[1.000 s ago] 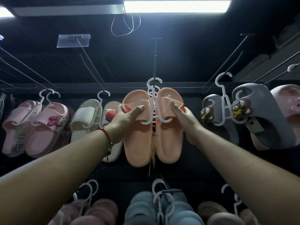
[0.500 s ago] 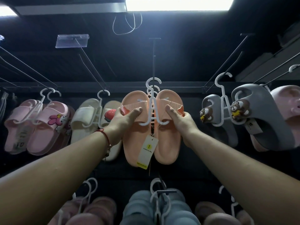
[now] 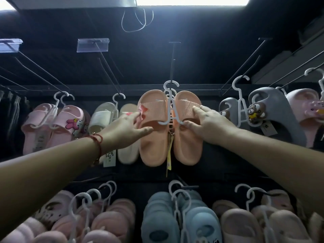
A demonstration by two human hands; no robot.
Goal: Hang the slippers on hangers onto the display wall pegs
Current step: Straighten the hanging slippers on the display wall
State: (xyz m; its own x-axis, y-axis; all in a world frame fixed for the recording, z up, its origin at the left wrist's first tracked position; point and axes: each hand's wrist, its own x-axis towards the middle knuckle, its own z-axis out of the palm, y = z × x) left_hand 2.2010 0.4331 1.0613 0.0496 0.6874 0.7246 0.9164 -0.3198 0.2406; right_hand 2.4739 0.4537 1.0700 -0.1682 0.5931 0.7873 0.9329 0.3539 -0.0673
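1. Slippers, peach pair (image 3: 171,128), on white hanger (image 3: 171,109): hook sits over the centre peg (image 3: 172,64) of the display wall (image 3: 210,172), top row. Pair hangs toes up, soles to the wall, a yellow tag (image 3: 169,155) dangling between the two shoes.
2. My left hand (image 3: 129,130): fingers straight and spread, tips touching the outer edge of the left slipper. Grip released; nothing held.
3. My right hand (image 3: 208,123): fingers extended, resting on the strap of the right slipper, thumb near the hanger's lower arm. Also released, only touching.
4. Step in hand, as I judge it: the hang itself looks done; this reads as the let-go and steadying stage.
5. Next move calls for drawing both hands off evenly, so the pair does not swing or slip from the hook, then checking it hangs square.
6. Wall, left to right on this row: pink slippers (image 3: 52,127) with a cartoon charm, cream slippers (image 3: 105,120), the peach pair, grey slippers (image 3: 263,116) with bear charms, another pink one at the far right edge.
7. Lower row: pink plush pairs, blue plush slippers (image 3: 175,221), more pink.
8. Room: dark wall and ceiling, a lit ceiling panel (image 3: 192,0) overhead, empty pegs with a clear price holder (image 3: 93,44) above.
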